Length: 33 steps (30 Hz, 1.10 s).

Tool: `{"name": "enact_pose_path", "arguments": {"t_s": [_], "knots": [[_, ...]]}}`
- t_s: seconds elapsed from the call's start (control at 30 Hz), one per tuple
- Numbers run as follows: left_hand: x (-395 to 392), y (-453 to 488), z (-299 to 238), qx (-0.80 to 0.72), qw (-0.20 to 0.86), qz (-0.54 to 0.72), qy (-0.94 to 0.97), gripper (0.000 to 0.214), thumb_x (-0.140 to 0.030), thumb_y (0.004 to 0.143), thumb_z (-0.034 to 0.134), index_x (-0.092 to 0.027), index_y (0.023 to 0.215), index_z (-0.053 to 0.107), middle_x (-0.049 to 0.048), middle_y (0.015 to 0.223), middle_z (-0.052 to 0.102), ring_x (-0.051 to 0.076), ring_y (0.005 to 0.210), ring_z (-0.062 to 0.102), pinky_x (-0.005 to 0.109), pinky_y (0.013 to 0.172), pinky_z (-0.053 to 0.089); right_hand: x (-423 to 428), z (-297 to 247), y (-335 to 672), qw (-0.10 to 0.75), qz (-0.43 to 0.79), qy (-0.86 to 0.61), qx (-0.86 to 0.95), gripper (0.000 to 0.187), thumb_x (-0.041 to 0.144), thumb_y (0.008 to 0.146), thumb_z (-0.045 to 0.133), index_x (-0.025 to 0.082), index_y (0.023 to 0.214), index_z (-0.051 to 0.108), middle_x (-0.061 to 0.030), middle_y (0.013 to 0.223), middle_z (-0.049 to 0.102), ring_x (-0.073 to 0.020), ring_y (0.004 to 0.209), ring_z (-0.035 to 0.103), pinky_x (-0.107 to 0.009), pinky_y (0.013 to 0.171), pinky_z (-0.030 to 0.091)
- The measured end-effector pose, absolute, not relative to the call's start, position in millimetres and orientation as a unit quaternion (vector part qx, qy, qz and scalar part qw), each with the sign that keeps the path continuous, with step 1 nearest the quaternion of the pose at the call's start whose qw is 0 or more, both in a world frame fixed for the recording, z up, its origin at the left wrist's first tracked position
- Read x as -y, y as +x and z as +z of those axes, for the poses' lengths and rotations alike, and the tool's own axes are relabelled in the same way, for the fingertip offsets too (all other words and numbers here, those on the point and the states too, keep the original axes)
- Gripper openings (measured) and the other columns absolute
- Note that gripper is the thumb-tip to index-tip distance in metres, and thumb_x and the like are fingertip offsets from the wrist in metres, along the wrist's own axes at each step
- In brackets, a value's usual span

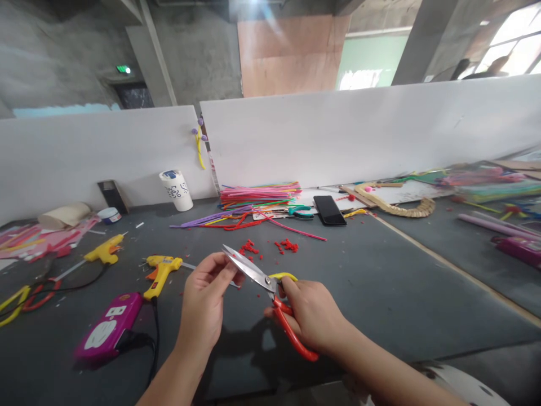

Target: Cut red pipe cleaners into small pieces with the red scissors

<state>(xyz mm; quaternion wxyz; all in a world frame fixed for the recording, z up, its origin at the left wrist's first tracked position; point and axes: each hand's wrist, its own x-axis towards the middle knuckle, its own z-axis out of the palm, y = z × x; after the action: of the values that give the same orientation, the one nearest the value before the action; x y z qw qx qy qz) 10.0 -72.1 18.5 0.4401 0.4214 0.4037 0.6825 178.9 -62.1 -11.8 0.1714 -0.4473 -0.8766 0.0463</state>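
My right hand grips a pair of scissors with one red and one yellow handle. The blades point up and left and look nearly closed, with their tips by the fingers of my left hand. Thumb and fingers of that left hand are pinched together beside the blades; whatever they hold is too small or hidden to name. Just beyond the blades, small red fuzzy pieces lie scattered on the dark table.
Left of my hands are yellow glue guns and a purple power strip with black cords. A bundle of pipe cleaners, pliers, a black phone and a white roll line the back, before a white partition.
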Motion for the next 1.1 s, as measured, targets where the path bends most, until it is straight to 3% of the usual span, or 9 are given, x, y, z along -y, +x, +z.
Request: {"name": "enact_pose_path", "arguments": {"t_s": [1.1], "knots": [[70.5, 5.7, 19.4, -0.362, 0.488, 0.681, 0.409, 0.002, -0.016, 0.070, 0.062, -0.017, 0.071, 0.063, -0.0030, 0.061, 0.059, 0.006, 0.054, 0.052, 0.016, 0.052, 0.042, 64.2, -13.6, 176.7, 0.178, 0.072, -0.441, 0.877, 0.038, 0.050, 0.083, 0.033, 0.016, 0.074, 0.046, -0.0045, 0.061, 0.059, -0.0167, 0.055, 0.053, -0.024, 0.049, 0.024]]}}
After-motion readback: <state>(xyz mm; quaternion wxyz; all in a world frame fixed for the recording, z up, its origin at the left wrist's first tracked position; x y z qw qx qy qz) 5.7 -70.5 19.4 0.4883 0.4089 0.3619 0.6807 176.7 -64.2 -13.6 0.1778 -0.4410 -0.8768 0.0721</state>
